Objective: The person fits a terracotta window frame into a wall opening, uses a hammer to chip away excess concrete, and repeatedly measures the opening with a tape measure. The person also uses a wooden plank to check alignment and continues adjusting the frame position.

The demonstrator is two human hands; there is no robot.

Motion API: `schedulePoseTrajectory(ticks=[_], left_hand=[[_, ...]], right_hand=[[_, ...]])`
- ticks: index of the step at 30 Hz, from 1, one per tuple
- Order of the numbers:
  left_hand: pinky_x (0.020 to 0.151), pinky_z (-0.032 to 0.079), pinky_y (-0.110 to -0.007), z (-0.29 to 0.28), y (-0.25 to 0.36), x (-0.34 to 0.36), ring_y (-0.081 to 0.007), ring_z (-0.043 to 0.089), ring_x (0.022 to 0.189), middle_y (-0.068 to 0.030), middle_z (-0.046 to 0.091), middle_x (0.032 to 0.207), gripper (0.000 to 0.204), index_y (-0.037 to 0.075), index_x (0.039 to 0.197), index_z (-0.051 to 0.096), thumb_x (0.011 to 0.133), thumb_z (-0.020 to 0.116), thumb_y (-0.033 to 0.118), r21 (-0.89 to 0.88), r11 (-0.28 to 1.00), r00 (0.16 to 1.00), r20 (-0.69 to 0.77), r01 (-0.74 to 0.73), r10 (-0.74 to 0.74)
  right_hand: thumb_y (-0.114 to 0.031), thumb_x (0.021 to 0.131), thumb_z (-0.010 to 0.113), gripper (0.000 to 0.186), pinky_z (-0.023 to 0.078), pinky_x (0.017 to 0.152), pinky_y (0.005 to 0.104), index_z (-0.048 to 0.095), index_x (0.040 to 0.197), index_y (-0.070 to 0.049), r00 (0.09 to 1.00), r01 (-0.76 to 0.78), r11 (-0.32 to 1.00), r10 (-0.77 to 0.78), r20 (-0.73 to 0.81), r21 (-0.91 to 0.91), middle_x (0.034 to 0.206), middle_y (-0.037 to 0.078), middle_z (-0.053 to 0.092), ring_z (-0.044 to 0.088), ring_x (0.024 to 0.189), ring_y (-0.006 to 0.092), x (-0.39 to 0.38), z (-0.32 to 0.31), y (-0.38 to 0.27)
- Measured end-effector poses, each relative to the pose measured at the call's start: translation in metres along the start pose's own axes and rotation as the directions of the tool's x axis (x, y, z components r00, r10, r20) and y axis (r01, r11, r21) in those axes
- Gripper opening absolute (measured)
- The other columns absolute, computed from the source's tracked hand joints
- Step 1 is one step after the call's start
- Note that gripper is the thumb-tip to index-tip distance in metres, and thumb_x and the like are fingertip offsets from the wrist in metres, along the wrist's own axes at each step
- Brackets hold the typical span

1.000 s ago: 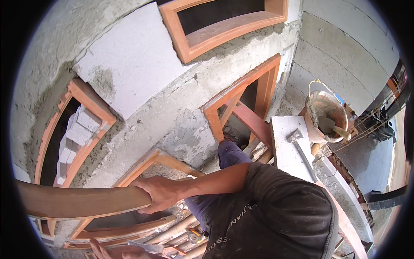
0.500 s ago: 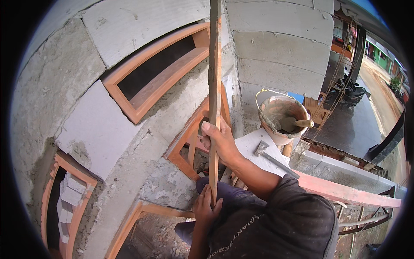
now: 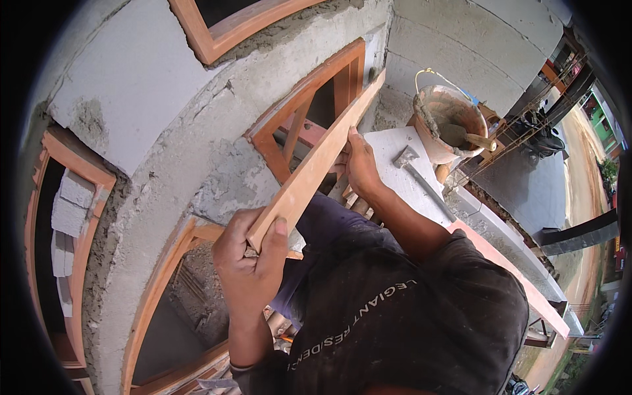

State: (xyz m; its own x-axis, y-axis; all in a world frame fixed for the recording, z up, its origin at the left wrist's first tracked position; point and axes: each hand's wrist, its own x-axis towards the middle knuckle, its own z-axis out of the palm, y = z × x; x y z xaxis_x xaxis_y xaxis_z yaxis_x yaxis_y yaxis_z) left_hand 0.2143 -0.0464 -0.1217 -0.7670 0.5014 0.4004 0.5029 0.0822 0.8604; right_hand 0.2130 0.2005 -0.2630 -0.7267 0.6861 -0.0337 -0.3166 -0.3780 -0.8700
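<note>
A long, flat wooden board (image 3: pixel 316 158) slants from lower left to upper right in front of me, its broad face turned up. My left hand (image 3: pixel 253 247) is closed round its near end, thumb on top. Further up the board my right hand (image 3: pixel 359 161) grips its edge, with the thumb on the face and some fingers hidden underneath. Beyond the board stands an orange-brown wooden window frame (image 3: pixel 273 148) set in the rough grey wall (image 3: pixel 217 125). A hammer (image 3: pixel 421 178) lies to the right of my right hand on a white board (image 3: pixel 388 148).
A mortar-stained bucket (image 3: pixel 438 141) with a wooden-handled trowel (image 3: pixel 477 141) stands at the right. Other wooden frames (image 3: pixel 158 289) sit in the wall at left. A pinkish beam (image 3: pixel 507 280) runs along my right side. Thin metal rods (image 3: pixel 536 118) cross beyond the bucket.
The board has swung from upright to a slant and rolled, showing its broad face. My left hand has moved left and up with its near end. The view has shifted.
</note>
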Motion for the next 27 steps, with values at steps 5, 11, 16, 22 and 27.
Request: schedulePoseTrajectory(ticks=[5,11,16,22,27], left_hand=[[0.049,0.043,-0.029,0.023,0.018,0.033,-0.0171,0.057,0.057,-0.0112,0.058,0.073,0.012,-0.004,0.084,0.059,0.082,0.065,0.007,0.063,0.976,0.977,0.074,-0.206,0.201],[0.05,0.041,-0.027,0.042,0.022,0.048,-0.0135,0.052,0.057,-0.0079,0.056,0.069,0.01,-0.003,0.082,0.059,0.082,0.064,0.006,0.062,0.915,0.916,0.05,-0.4,0.397],[0.049,0.04,-0.028,0.057,0.031,0.059,-0.0157,0.048,0.052,-0.0089,0.054,0.065,0.01,-0.004,0.078,0.059,0.08,0.065,0.004,0.093,0.834,0.839,0.048,-0.544,0.542],[0.046,0.049,-0.029,0.062,0.042,0.06,-0.0163,0.059,0.07,-0.005,0.056,0.068,0.011,0.004,0.066,0.063,0.067,0.069,0.013,0.266,0.693,0.739,0.153,-0.67,0.656],[0.047,0.049,-0.03,0.06,0.04,0.059,-0.0163,0.059,0.071,-0.0044,0.057,0.069,0.008,0.004,0.067,0.066,0.064,0.069,0.01,0.295,0.663,0.719,0.155,-0.688,0.678]], right_hand=[[-0.044,0.099,0.032,0.049,0.055,0.053,0.0294,0.05,0.095,0.001,0.999,-0.018,0.999,0.016,-0.05,-0.039,0.075,0.01,0.059,0.059,0.056,0.0157,0.012,-0.009,0.001],[-0.048,0.099,0.026,0.06,0.056,0.058,0.0318,0.054,0.103,0.005,0.991,0.029,0.996,-0.04,-0.125,-0.088,0.073,0.014,0.062,0.06,0.056,0.0184,0.009,0.0,-0.026],[-0.042,0.101,0.024,0.058,0.054,0.083,0.041,0.048,0.12,0.008,0.997,0.062,0.979,-0.05,-0.067,0.195,0.106,0.023,0.061,0.064,0.094,0.0284,0.0,0.007,-0.035],[-0.043,0.101,0.026,0.056,0.053,0.083,0.04,0.047,0.12,0.005,0.991,0.113,0.988,-0.105,-0.083,0.101,0.11,0.02,0.06,0.063,0.095,0.0264,-0.001,-0.006,-0.033],[-0.045,0.1,0.029,0.054,0.053,0.079,0.0387,0.047,0.119,0.002,0.989,0.124,0.992,-0.122,-0.079,0.022,0.109,0.016,0.06,0.063,0.092,0.0238,0.0,-0.009,-0.032]])
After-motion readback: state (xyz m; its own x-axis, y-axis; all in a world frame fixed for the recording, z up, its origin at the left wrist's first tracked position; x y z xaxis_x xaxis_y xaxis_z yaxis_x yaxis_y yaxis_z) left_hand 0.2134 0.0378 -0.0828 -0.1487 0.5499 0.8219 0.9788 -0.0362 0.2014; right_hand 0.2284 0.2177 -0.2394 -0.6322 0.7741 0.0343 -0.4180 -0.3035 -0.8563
